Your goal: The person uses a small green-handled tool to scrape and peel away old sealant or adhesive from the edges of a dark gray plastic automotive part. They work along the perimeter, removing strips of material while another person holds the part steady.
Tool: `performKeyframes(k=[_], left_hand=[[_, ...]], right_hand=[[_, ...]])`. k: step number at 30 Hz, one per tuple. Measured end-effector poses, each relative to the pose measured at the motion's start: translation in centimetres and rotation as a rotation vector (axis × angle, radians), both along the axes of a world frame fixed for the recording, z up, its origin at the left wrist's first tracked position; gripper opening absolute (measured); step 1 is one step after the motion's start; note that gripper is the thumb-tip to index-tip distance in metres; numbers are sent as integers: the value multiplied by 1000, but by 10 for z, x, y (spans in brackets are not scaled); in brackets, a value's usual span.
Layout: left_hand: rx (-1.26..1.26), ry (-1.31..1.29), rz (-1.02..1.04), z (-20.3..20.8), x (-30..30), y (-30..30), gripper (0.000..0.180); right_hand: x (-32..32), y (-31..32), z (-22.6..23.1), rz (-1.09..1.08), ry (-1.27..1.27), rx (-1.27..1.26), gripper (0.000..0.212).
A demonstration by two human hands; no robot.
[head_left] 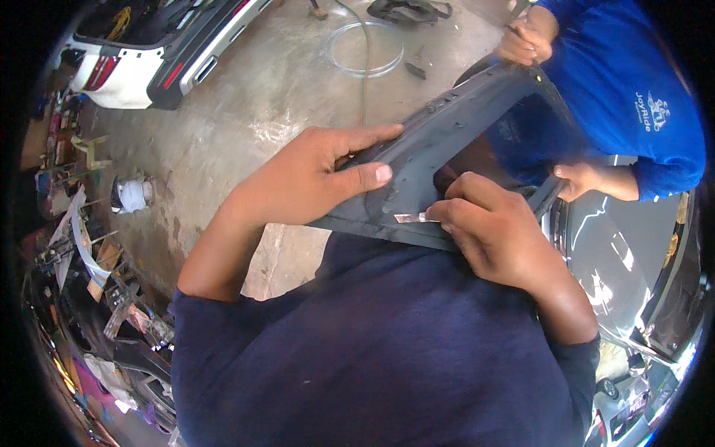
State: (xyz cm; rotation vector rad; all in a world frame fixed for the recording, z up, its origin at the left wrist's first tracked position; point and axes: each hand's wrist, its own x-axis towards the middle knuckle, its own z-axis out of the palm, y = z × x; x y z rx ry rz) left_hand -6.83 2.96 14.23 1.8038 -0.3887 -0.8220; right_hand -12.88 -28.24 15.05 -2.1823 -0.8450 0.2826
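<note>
Head view, read left to right. At the far left rim, shelves crowded with parts and scraps [82, 246] curve with the lens, their contents too small and warped to sort out; a small white can-like vessel [132, 195] stands on the concrete floor [246, 112], and what it holds cannot be made out. At upper left the rear of a white car [141, 56] is cut off by the rim. A loop of clear hose [365, 51] lies on the floor further up. The left hand [305, 179] is closed on the near corner of a dark grey plastic frame panel [439, 134], fingers over its top face and thumb pressed flat on the surface. The panel, held up in front of the person's chest, slants up to the right, with an open window in its middle. The right hand [488, 227] is curled shut around a thin bright metal blade [415, 217], whose tip lies on the panel's lower edge; the rest of the blade is hidden in the fist. At upper right a co-worker in a blue shirt [633, 89] steadies the panel with one hand at its far top [525, 41] and one at its right side [585, 179]. A glossy dark car body [633, 276] fills the right rim, partly cut off.
</note>
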Motion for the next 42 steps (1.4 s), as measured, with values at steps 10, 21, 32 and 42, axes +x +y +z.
performKeyframes(k=[10,21,32,42], left_hand=[[-391,308,158,4,-8,-4,76],[-425,284,261,-9,-14,-7,62],[-440,312,268,-8,-21,-8,64],[-475,334,265,-9,-27,-17,65]], right_hand=[[10,7,3,100,-47,57,28],[-4,24,5,51,-158,69,35],[-21,28,8,-29,-48,44,36],[-37,32,16,-89,-33,-6,36]])
